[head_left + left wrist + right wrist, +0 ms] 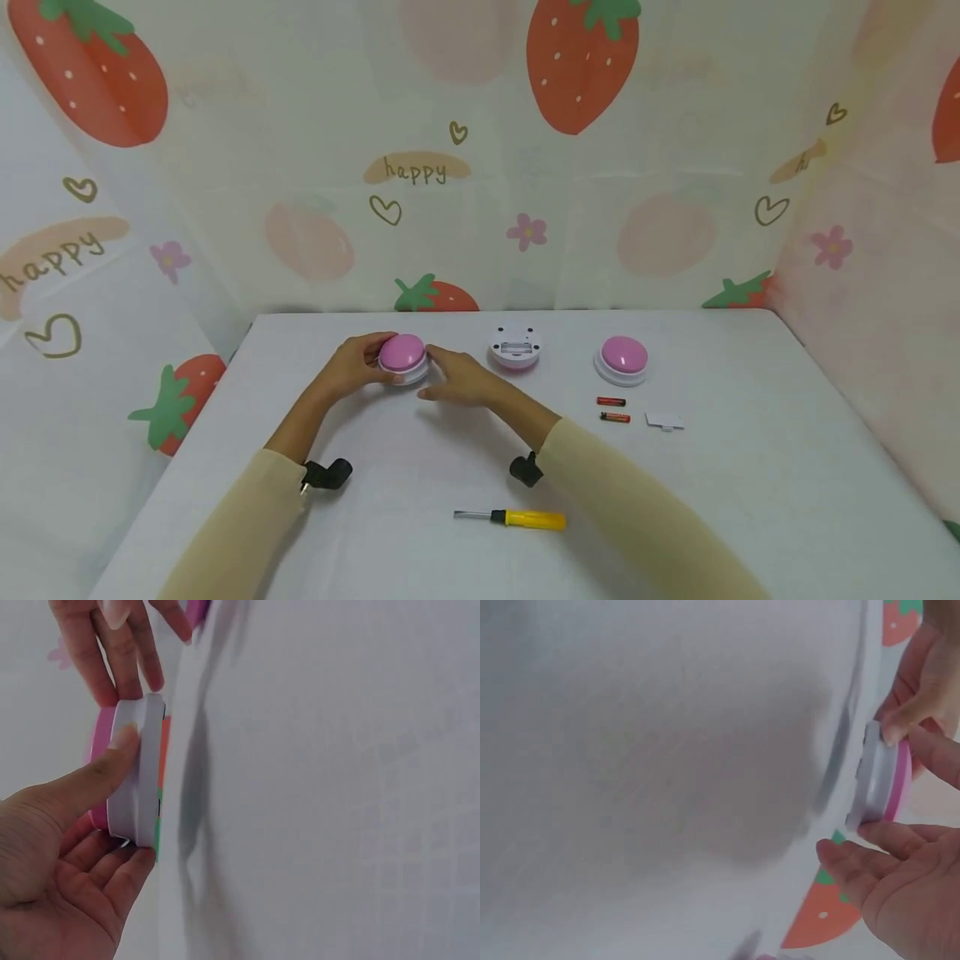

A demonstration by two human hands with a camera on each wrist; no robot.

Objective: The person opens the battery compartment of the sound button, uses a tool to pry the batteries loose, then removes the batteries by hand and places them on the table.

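Note:
My left hand (351,367) grips a round push button (402,353) with a pink dome and white base, its thumb along the base and fingers around the far side. In the left wrist view, the button (139,772) is lifted slightly off the table, its base facing the cloth. My right hand (461,379) reaches in from the other side with fingers extended. Its fingertips (889,834) touch the button's rim in the right wrist view, while its other fingers spread apart below.
An overturned button (516,347) shows its uncovered battery compartment at the back. Another button (623,360) stands upright to its right. Two red batteries (612,409) lie near a white battery cover (665,420). A yellow-handled screwdriver (517,519) lies in front on the white table (720,508).

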